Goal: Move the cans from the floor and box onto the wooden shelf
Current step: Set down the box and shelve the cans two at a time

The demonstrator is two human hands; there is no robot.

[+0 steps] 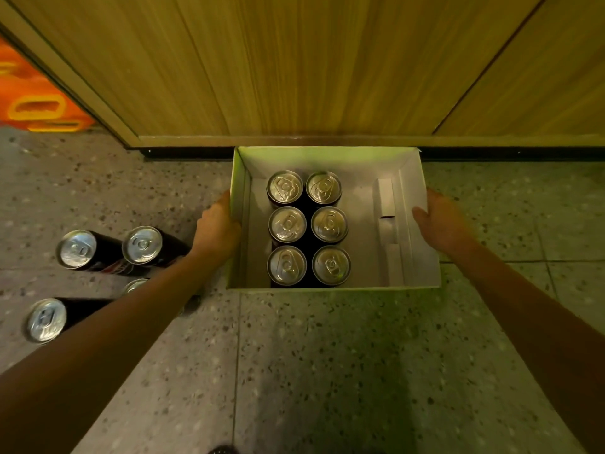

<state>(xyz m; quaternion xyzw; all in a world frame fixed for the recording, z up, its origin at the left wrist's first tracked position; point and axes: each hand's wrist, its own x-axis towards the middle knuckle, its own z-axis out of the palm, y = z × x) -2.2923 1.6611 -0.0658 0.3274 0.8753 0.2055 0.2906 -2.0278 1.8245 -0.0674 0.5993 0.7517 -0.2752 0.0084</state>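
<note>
View from above, looking down at a person's two bare arms reaching forward. Wooden panels [294, 60] with vertical grain fill the top of the view, ending in a dark base strip where they meet the floor. The floor [327, 355] is grey speckled tile and takes up the lower half.

An open white cardboard box [327, 158] sits on the floor in the centre, its far wall right against the base of the panels. The left hand [217, 224] is clasped against the box's left wall, with part of the hand over the rim. The right hand [442, 224] holds the right wall, thumb inside the box and fingers outside, hidden behind the wall.

At the far upper left, past the edge of the panels, is a bright orange object [32, 93] with yellow shapes on it; what it is cannot be told.

Six cans in the box [307, 227] stand upright in two rows of three, silver tops with pull tabs up, set toward the left and centre. Four more cans on the floor [142, 244] stand left of the box, dark-sided with silver tops; one is mostly hidden behind the left forearm.

A folded cardboard strip [386, 204] lies inside the box along its right side.
</note>
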